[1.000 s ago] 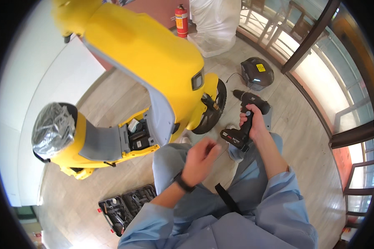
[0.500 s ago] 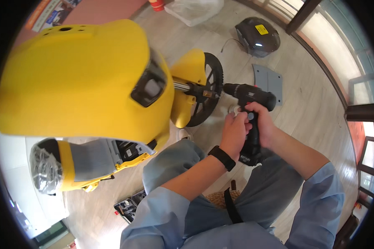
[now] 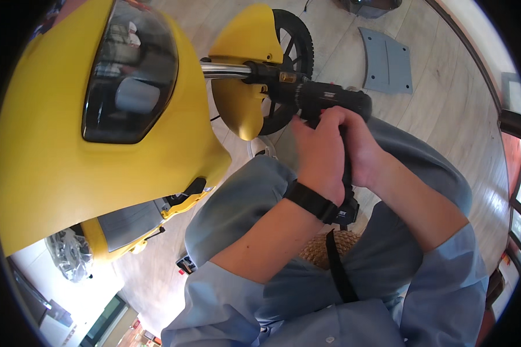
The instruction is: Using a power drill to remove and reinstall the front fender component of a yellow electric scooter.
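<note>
Grasped the black cordless drill (image 3: 341,100) by its handle in the right hand (image 3: 363,151), above the bent legs; laid the left hand (image 3: 317,153) against that handle, too hidden to tell how firmly closed. Aimed the ridged chuck (image 3: 300,95) at the lower end of the shiny metal fork (image 3: 226,70), apparently lined up, with contact unclear. Seemed, by judgement, positioned only, with spoked wheel (image 3: 305,43) and thin curved fender (image 3: 249,34) still mounted and no loosened fastener visible. Faced smooth yellow bodywork (image 3: 98,179) around a glassy, rounded headlamp (image 3: 130,69), near a flat grey panel (image 3: 386,61) with corner holes on wood-grain floor (image 3: 446,87)
</note>
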The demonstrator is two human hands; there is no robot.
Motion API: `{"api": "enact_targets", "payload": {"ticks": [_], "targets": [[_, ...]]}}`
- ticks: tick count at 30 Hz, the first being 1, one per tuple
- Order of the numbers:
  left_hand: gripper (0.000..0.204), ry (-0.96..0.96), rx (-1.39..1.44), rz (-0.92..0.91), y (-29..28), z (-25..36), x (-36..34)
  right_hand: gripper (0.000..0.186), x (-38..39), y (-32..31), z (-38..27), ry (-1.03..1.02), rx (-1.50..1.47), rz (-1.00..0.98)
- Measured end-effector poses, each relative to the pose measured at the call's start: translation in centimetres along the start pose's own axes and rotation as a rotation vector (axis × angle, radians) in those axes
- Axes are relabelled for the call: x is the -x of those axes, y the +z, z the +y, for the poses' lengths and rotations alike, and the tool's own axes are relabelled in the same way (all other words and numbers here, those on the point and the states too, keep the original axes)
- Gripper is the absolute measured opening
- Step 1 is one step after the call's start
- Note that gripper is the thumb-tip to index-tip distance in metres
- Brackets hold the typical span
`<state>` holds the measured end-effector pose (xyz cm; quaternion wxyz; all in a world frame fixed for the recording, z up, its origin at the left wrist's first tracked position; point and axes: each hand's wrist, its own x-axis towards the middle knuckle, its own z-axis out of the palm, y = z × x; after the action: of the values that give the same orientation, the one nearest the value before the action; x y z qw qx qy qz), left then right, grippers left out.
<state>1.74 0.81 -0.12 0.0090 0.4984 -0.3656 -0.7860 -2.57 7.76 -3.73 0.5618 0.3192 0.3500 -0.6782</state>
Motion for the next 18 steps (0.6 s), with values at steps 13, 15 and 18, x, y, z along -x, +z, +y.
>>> {"api": "enact_targets", "payload": {"ticks": [13,15,18], "targets": [[0.072,0.028,-0.104,0.185,-0.3,-0.6,-0.6,0.034,-1.4,-0.7,1.5,0.03,-0.106,-0.184],[0.077,0.005,-0.124,0.126,-0.8,-0.3,-0.6,0.033,-2.4,-1.4,1.9,0.045,-0.13,-0.279],[0.081,0.018,-0.151,0.051,-1.4,-0.6,-1.2,0.033,-3.7,-1.4,3.0,-0.059,-0.15,-0.158]]}}
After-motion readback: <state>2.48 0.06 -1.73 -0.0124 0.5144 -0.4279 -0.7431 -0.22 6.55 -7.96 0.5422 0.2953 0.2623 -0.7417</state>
